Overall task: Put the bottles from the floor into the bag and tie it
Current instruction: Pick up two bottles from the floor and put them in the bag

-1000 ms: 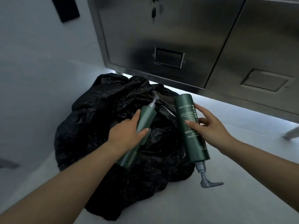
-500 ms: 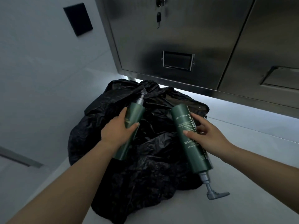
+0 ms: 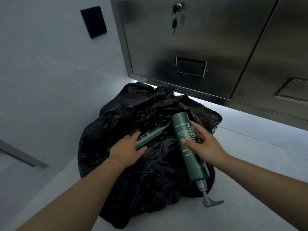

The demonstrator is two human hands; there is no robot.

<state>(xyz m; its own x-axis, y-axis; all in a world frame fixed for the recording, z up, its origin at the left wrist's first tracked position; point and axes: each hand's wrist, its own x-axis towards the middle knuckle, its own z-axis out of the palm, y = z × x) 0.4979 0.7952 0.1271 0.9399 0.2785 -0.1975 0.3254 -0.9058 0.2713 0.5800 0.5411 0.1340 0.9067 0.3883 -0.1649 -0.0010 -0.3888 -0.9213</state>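
A stainless steel cabinet is standing beyond the left hand and the right hand. A key is hanging from its lock, high above the right hand. A label frame is sitting lower on the same door. A black wall plate is sitting high beyond the left hand.

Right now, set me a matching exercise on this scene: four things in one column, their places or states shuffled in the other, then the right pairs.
Things
1. small bottle
2. big bottle
3. key
4. bag

Places or states
A. hangs below the cabinet lock
B. gripped by the right hand
C. lies crumpled on the floor
D. gripped by the left hand

Pairs: 1-D, 2-B, 3-A, 4-C
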